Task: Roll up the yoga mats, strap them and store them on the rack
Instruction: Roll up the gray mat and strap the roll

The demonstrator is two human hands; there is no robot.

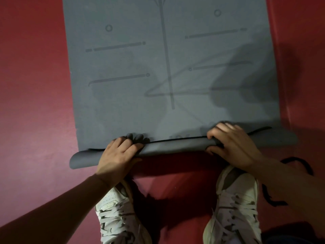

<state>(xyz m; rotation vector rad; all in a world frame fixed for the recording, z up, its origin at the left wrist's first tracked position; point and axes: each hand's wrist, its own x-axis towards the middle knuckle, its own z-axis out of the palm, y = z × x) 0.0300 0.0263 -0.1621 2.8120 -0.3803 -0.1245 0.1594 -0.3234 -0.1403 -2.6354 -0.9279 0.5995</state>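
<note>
While you bend over the near end of the grey yoga mat (167,67), both of your hands are clamped on the narrow roll (175,146) formed by its edge. Your left hand (119,153) lies over the roll with the fingers curled across its top. The fingertips reach down to the flat mat on the far side, the thumb runs along the near side, and the hand has hold of the roll and nothing else. Your right hand (233,147) grips the same roll further along, fingers bent over the top and the thumb tucked against the near side beneath them.

Between your two hands the roll is a tight, even tube. Outside your left hand it loosens into a flatter flap that sticks out past the mat's side edge. Beyond your right hand the curl opens and a dark edge line shows.

Ahead of your fingers the rest of the mat lies flat on the red floor (35,85). Its printed centre line (166,55) runs away from you between your hands, with short bars and small rings to either side. A shadow falls across the mat ahead of your right hand.

Just behind your wrists stand your left shoe (116,213) and right shoe (235,205), white and laced, one below each hand. Out beyond your right forearm a black strap (269,198) lies loose on the floor, apart from the mat and partly hidden by the arm
</note>
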